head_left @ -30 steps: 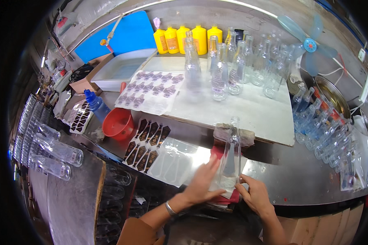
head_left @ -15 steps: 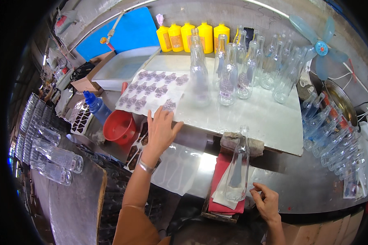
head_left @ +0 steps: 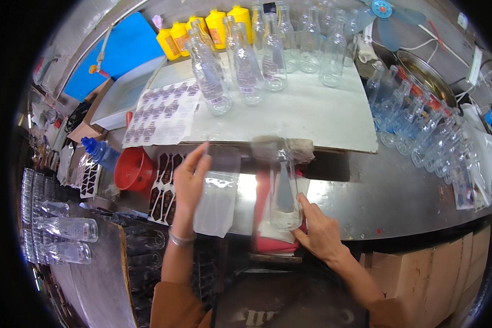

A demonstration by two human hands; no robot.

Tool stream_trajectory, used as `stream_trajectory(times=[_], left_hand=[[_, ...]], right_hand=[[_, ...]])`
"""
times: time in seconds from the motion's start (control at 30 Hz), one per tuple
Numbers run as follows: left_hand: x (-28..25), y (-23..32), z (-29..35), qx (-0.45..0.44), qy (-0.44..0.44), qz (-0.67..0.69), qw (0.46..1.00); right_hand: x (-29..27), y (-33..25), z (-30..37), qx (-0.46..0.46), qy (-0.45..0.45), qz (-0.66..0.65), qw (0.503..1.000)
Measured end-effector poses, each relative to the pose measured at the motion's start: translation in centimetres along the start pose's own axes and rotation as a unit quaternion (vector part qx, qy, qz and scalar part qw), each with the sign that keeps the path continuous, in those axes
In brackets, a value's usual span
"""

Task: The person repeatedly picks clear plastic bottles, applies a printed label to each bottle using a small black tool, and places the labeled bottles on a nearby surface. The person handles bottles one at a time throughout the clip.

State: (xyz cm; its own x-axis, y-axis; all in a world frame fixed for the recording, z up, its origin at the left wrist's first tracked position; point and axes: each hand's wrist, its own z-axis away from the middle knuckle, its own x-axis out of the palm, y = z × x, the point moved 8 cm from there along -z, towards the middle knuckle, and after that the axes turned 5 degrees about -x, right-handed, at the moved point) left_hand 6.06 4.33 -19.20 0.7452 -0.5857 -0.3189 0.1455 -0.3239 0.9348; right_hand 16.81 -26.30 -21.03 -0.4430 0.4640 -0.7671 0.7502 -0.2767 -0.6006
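A clear glass bottle lies neck-away, its neck on a cloth-wrapped rest and its body over a red cloth pad with white paper. My right hand grips the bottle's base between thumb and fingers. My left hand is raised in front of the white board's edge, thumb and forefinger pinched together. A blurred, see-through label seems to hang from those fingertips. Beyond that hand lies a sheet of purple-printed labels, with a bare patch at its lower right.
Upright glass bottles stand on the white board, before yellow plastic bottles. Leaning bottles line the right side, below a fan. A red bowl, blue-capped bottle and dark label sheet lie left.
My left hand has drawn back from the label sheet, whose lower-right label is gone. My right hand has moved left onto the bottle's base. The view has shifted.
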Motion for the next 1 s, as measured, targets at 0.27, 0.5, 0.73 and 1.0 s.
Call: stream_trajectory(times=[0.27,0.5,0.73,1.0], left_hand=[[11.6,10.5,12.4,0.282,-0.196,-0.292,0.893],[11.0,8.6,11.3,0.266,-0.222,-0.202,0.916],[11.7,6.5,9.5,0.173,-0.192,-0.109,0.960],[12.0,5.7,9.5,0.123,-0.178,-0.031,0.976]], right_hand=[[-0.8,-1.0,0.0,-0.021,0.050,0.009,0.998],[-0.2,0.2,-0.1,-0.009,0.004,-0.055,0.998],[-0.2,4.3,-0.8,0.106,-0.033,-0.318,0.942],[0.9,4.0,-3.4,0.122,-0.037,-0.363,0.923]])
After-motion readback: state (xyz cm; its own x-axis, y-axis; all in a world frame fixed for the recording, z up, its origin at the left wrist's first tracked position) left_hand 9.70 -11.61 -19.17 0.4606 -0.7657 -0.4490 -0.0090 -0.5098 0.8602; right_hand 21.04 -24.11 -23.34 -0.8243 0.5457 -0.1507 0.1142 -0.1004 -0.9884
